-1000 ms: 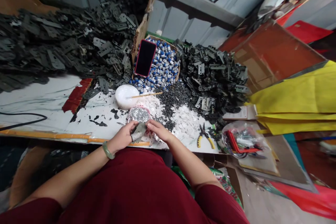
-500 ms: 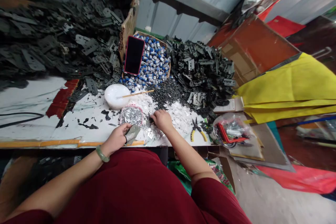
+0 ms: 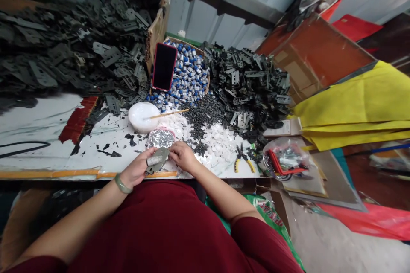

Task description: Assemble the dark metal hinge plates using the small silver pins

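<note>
My left hand (image 3: 138, 168) is closed around a flat grey metal plate (image 3: 159, 158) with holes in it, held just above the table's front edge. At the plate's right edge, my right hand (image 3: 182, 156) has its fingers pinched together; what sits between them is too small to make out. Just behind the plate stands a pink-rimmed tray (image 3: 161, 137) full of small silvery pins. A white bowl (image 3: 143, 117) with a thin wooden stick (image 3: 169, 114) across it is farther back. Small black pieces (image 3: 205, 115) and white discs (image 3: 218, 141) lie heaped right of them.
Yellow-handled pliers (image 3: 243, 160) lie at the front right, beside a bag-lined tub (image 3: 283, 160) holding a red-handled item. A phone (image 3: 164, 67) leans on a box of blue-and-white parts (image 3: 192, 68). Dark metal plates are piled at the left (image 3: 73, 51) and back right (image 3: 246, 81).
My right hand has moved left and toward me, from the small black pieces to the plate's edge. My left hand has turned the plate so its broad face shows more.
</note>
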Demonstrator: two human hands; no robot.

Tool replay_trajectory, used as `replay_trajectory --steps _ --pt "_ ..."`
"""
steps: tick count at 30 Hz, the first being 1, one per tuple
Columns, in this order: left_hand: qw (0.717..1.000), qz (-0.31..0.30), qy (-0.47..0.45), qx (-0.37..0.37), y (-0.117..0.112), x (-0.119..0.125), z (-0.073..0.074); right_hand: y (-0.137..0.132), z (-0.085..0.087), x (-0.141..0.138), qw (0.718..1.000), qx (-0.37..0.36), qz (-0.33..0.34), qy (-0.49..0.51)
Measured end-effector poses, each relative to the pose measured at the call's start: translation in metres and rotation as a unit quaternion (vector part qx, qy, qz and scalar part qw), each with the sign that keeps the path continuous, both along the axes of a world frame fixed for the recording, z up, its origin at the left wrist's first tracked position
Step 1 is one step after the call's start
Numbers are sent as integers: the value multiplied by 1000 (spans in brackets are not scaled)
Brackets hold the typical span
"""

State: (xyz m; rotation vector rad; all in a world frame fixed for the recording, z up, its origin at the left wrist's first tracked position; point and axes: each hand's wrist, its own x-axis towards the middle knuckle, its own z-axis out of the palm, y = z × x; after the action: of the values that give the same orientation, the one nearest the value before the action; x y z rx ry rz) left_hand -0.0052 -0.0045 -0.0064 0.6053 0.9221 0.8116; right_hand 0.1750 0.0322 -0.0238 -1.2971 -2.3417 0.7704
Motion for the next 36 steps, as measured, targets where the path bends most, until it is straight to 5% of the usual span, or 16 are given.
replay_trajectory --steps 5,9,13,19,25,30,33,36 --pt "995 -29 82 55 -3 6 3 4 4 5 997 -60 -48 7" --pt "988 -22 133 71 -3 8 -1 0 17 2 985 -90 -92 113" --pt "986 -30 147 66 -3 7 -4 -7 21 -6 983 -59 -50 169" --pt "983 -45 162 72 -5 1 -6 -10 20 -9 984 155 87 10" --pt "968 -74 215 106 -5 -1 -12 -18 26 -16 952 186 165 -177" --pt "985 -58 149 66 -3 0 -5 2 24 3 984 37 23 -170" --pt "995 -24 100 15 -1 -1 -5 20 21 29 951 24 -125 -281" --pt "998 -12 55 -18 0 -1 -9 31 13 48 912 39 -164 -374"
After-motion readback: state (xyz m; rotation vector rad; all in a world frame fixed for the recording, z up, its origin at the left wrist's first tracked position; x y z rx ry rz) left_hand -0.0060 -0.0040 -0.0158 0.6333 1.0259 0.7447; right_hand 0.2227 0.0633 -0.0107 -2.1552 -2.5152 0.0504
